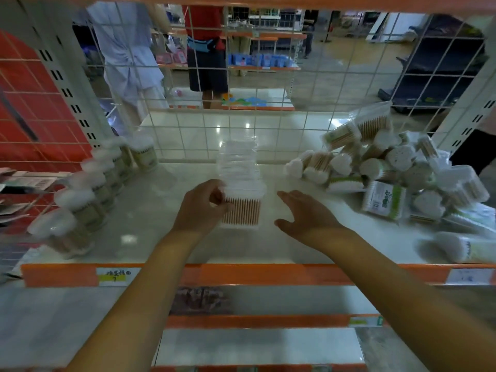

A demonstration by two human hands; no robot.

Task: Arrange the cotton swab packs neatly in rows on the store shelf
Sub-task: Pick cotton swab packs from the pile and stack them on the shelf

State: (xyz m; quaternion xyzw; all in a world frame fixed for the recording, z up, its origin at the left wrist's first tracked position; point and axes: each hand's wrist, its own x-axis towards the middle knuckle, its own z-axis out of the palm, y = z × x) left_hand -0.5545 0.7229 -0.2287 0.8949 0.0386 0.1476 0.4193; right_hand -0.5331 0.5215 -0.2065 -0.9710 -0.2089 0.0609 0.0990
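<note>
Mid-row-building: left hand (pixel 200 208) grips the front square swab pack (pixel 241 208) at shelf (pixel 150 210) center, right hand (pixel 303 213) open and empty, probably reaching next for the pile (pixel 389 167) at 2 o'clock.

Two hands reach over one white shelf (pixel 150 210): a left hand (pixel 200 208) and a right hand (pixel 306 216). One row of square swab packs (pixel 240 183) runs from near to far at centre, too blurred to count. About six round tubs (pixel 88 194) line the left. One loose heap of packs (pixel 397 167), uncountable, fills the right, with one tub lying on its side (pixel 461 248) nearer.
</note>
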